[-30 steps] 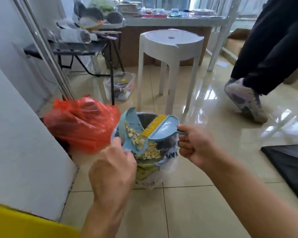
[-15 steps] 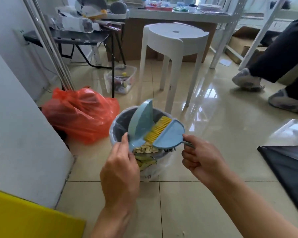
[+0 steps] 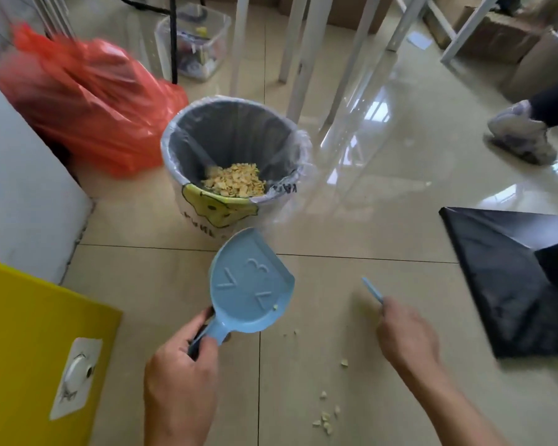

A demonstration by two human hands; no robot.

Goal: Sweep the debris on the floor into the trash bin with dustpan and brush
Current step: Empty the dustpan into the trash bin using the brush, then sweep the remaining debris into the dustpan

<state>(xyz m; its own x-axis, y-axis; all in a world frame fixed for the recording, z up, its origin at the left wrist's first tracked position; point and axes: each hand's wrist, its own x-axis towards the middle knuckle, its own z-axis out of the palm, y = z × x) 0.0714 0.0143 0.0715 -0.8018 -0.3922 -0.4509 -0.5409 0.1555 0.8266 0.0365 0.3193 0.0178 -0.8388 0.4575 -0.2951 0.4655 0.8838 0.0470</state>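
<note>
My left hand (image 3: 181,368) grips the handle of the light blue dustpan (image 3: 250,284), held face up just in front of the trash bin (image 3: 171,146). A single crumb lies in the pan. The bin has a clear liner and a pile of yellow debris (image 3: 234,180) at its bottom. My right hand (image 3: 406,336) holds the blue brush (image 3: 372,289); only a thin blurred piece of it shows above my fingers. Loose yellow crumbs (image 3: 327,416) lie on the floor tiles between my forearms.
An orange plastic bag (image 3: 84,101) lies left of the bin. A yellow panel (image 3: 23,349) and a white wall stand at the left. A black sheet (image 3: 512,278) covers the floor at the right. White stool legs (image 3: 306,53), a clear box and a person's shoe (image 3: 522,136) are behind.
The dustpan and brush have come away from the bin's mouth and down toward the floor. The debris from the pan now lies in the bin. My view has tilted downward.
</note>
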